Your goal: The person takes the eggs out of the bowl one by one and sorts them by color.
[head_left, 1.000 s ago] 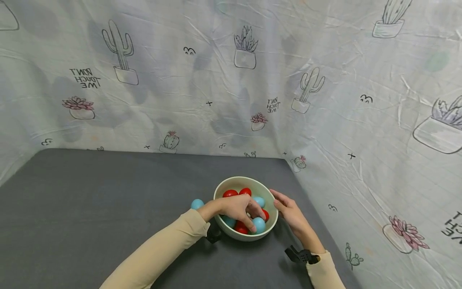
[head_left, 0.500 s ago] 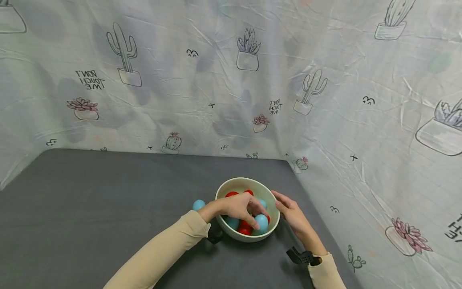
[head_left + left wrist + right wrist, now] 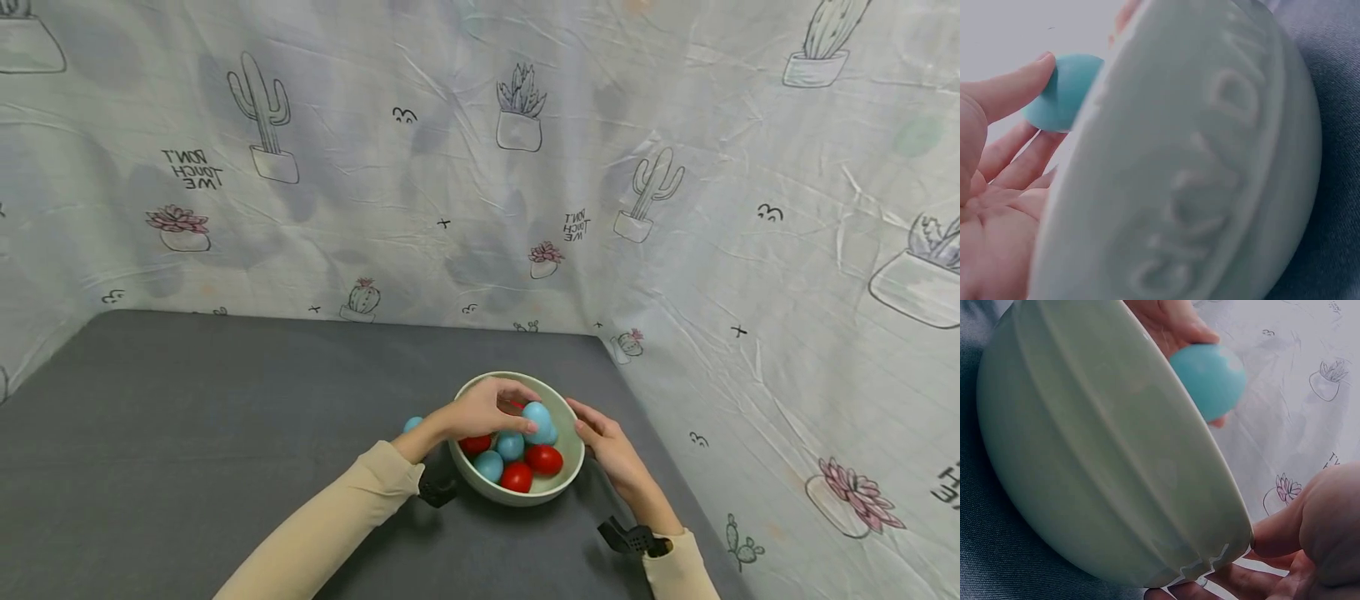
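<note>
Pinching blue egg in left hand, above bowl, right of centre, toward right hand; holding bowl's right side with latter

Soft, even light fills the head view, with pale sheen along creases at upper right in the wrinkled whitish cloth backdrop printed with cacti. A diffuse shadow darkens the dark grey flat tabletop at bottom centre, beside the beige fabric sleeve. In the left-wrist view, the upper left looks washed out; the round pale green glossy bowl is blurred. The right-wrist view is crisper, with glare on the bowl at lower centre and a dim lower-left corner.
</note>
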Available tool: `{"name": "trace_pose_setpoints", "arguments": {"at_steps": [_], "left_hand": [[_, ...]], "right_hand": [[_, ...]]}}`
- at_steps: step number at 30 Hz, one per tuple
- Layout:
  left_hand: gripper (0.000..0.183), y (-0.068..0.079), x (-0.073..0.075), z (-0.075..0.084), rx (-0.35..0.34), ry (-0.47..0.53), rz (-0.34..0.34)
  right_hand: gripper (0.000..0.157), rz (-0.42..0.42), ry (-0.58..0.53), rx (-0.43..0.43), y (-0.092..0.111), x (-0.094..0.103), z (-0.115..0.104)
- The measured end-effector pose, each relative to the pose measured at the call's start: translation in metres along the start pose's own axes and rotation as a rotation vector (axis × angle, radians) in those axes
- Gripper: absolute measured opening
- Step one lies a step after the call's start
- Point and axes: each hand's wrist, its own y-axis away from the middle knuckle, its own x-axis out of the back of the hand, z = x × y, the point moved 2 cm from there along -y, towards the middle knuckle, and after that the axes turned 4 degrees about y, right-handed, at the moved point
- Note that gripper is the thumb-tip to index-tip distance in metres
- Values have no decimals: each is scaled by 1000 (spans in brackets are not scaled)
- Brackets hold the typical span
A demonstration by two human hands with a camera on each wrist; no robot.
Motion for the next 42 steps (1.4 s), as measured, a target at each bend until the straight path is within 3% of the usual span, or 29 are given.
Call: {"name": "trace_pose_setpoints", "arguments": {"at_steps": [4,11,18,22,27,33,37,42], "left_hand": [[43,8,6,7,-14,43,30],[44,29,22,26,-68,142,141],[41,69,48,41,-83,178,317],[42,95,61,42,-64,181,407],[44,130,72,31,17,110,484],[46,165,80,8,123,-105,552],[48,175,83,-7,172,-176,534],[49,176,83,-21,201,-235,474]], "right_hand": [[46,1,5,1,2,0,-1],[46,2,24,-1,3,0,-2],[45,7,32,-7,3,1,-2],[44,12,28,-7,3,1,-3],[44,-1,43,4,2,1,-2],[43,18,37,-16,1,0,-2],[43,26,33,-27,0,0,-1],[43,32,30,-30,0,0,1]]}}
